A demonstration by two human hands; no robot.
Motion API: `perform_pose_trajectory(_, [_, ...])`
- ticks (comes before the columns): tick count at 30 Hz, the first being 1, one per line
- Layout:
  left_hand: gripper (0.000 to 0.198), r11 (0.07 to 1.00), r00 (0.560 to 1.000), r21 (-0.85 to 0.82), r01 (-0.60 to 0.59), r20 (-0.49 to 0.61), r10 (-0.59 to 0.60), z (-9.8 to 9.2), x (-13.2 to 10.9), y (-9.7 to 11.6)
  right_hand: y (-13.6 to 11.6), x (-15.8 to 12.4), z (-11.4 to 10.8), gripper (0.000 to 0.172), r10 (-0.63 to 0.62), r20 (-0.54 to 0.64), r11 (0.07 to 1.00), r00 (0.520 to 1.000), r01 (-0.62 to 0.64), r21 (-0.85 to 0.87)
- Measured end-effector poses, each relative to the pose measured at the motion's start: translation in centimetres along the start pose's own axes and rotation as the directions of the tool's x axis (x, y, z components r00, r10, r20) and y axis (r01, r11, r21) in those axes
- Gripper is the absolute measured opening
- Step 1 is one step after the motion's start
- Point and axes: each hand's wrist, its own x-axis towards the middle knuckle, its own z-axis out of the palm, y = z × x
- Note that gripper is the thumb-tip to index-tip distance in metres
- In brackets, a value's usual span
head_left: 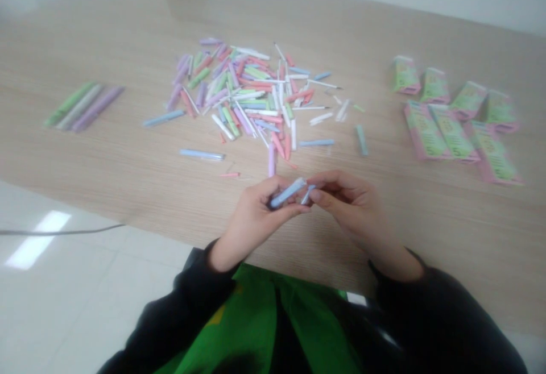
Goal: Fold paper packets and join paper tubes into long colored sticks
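My left hand is closed around a light-blue pen barrel, which tilts up to the right. Close by its right end, the fingertips of my right hand pinch a small blue and white pen piece; blur hides its exact shape. Both hands are above the table's front edge. Beyond them lies a pile of pen parts in purple, green, red, white and blue, with thin refills among them. A purple barrel lies just past my left hand.
Green, white and purple tubes lie side by side at the left. Several pink and green boxes stand or lie at the right. A blue pen and a teal piece lie apart from the pile. A cable runs at lower left.
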Motion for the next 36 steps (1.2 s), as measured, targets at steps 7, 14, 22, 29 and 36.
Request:
perform_pose_trajectory(7, [0.027, 0.988, 0.969, -0.137, 0.070, 0.245, -0.034, -0.7, -0.1, 0.4, -1.2, -0.2, -0.1, 0.009, -0.187, -0.231, 0.958, 0.955, 0.126, -0.256])
perform_pose_trajectory(14, [0.031, 0.987, 0.943, -0.156, 0.037, 0.331, 0.017, -0.7, 0.0, 0.2, -2.1, -0.8, 0.2, 0.013, -0.380, -0.303, 0.871, 0.874, 0.227, -0.437])
perform_pose_trajectory(22, [0.033, 0.992, 0.944, -0.124, -0.010, 0.326, 0.050, -0.8, 0.0, 0.4, -1.7, -1.3, 0.2, 0.017, -0.368, -0.180, 0.867, 0.912, 0.266, -0.421])
perform_pose_trajectory(29, [0.029, 0.973, 0.931, -0.225, 0.041, 0.363, 0.045, -0.5, 0.0, 0.3, -1.3, -1.4, 0.0, 0.014, -0.333, -0.159, 0.848, 0.929, 0.222, -0.481])
perform_pose_trajectory(36, [0.031, 0.890, 0.893, -0.400, 0.219, 0.450, -0.018, -0.5, -0.5, 0.3, -1.2, -0.9, 0.4, 0.008, -0.228, -0.187, 0.919, 0.955, 0.148, -0.365])
